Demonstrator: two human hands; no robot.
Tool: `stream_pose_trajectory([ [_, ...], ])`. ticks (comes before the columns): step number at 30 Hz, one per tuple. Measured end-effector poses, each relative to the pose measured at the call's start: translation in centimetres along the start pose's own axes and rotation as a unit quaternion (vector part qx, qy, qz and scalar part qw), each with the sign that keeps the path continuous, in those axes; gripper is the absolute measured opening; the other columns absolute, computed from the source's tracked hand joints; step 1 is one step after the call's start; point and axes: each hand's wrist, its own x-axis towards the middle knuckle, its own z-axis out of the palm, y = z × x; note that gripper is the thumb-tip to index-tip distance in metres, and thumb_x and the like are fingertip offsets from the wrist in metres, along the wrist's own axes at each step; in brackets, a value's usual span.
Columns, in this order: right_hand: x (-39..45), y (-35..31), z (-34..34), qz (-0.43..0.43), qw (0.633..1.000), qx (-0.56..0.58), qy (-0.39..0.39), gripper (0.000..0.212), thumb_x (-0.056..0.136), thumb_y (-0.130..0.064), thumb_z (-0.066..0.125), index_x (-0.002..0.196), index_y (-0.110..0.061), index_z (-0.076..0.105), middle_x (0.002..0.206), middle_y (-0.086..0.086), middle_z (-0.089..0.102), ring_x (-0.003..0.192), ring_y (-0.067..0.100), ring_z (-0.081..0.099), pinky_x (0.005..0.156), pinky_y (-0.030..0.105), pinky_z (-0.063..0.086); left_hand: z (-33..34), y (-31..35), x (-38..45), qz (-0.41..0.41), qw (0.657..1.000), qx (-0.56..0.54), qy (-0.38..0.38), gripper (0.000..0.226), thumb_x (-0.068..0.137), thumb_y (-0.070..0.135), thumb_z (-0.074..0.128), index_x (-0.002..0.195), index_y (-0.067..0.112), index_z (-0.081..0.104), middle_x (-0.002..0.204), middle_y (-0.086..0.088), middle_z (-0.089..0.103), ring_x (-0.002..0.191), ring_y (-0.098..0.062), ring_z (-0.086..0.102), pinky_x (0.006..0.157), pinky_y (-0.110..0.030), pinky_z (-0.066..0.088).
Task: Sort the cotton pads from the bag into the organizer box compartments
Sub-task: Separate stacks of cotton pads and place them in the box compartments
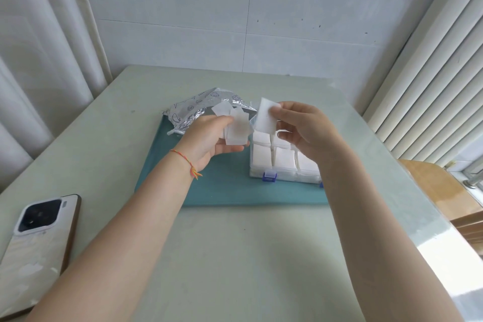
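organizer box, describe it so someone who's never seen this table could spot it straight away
On the pale table lies a teal mat; the organizer box sits on the mat's right part, below the right hand. It is clear plastic with blue latches on its near edge and compartments holding white pads, unlike the crinkled silver bag to its left.

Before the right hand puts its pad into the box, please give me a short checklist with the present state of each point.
1. Right hand pinches one cotton pad: ok.
2. Left hand holds the spare pads: ok.
3. Organizer box open, on the teal mat: ok.
4. Free compartment left: cannot tell; the visible ones hold pads.
5. Bag clear of the box: ok.
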Motion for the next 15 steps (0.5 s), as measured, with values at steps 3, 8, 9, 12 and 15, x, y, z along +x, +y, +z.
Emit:
stream_pose_trajectory([
  [3,-0.3,0.1,0.9,0.000,0.999,-0.043,-0.032,0.009,0.088,-0.014,0.071,0.081,-0.015,0.066,0.072,-0.001,0.062,0.062,0.013,0.055,0.059,0.022,0.041,0.4,0.0,-0.1,-0.009,1.000,-0.008,-0.012,0.023,0.102,0.014,0.044,0.109,0.004,0.064,0.110,-0.025,0.069,0.088,-0.042,0.071,0.062,-0.036,0.060],
  [8,-0.1,0.8,2.4,-0.028,0.992,-0.121,0.037,0.015,0.087,-0.020,0.074,0.076,-0.015,0.064,0.070,-0.001,0.064,0.057,0.012,0.052,0.057,0.024,0.040,0.8,0.2,-0.5,-0.014,0.998,-0.023,-0.053,0.031,0.103,0.017,0.040,0.119,0.002,0.062,0.108,-0.022,0.071,0.091,-0.041,0.071,0.061,-0.033,0.058],
  [9,-0.1,0.9,2.5,-0.031,0.990,-0.126,0.045,0.015,0.086,-0.020,0.074,0.076,-0.015,0.064,0.070,-0.001,0.064,0.057,0.011,0.051,0.056,0.023,0.039,0.8,0.2,-0.5,-0.015,0.998,-0.025,-0.060,0.033,0.103,0.017,0.039,0.121,0.002,0.062,0.109,-0.021,0.071,0.094,-0.042,0.070,0.062,-0.033,0.058],
  [12,0.0,1.1,2.7,-0.038,0.988,-0.141,0.059,0.016,0.086,-0.021,0.075,0.078,-0.015,0.063,0.070,-0.001,0.064,0.055,0.011,0.050,0.053,0.024,0.038,0.8,0.0,-0.4,-0.014,0.997,-0.025,-0.067,0.034,0.103,0.016,0.038,0.123,0.000,0.061,0.111,-0.023,0.070,0.096,-0.044,0.069,0.063,-0.034,0.059],
  [15,0.0,1.1,2.9,-0.036,0.989,-0.130,0.062,0.019,0.083,-0.017,0.077,0.090,-0.012,0.060,0.073,0.001,0.062,0.055,0.013,0.050,0.049,0.021,0.039,0.8,0.0,-0.3,-0.010,0.998,-0.027,-0.064,0.033,0.103,0.014,0.039,0.123,-0.001,0.061,0.109,-0.024,0.070,0.092,-0.043,0.070,0.063,-0.034,0.059],
])
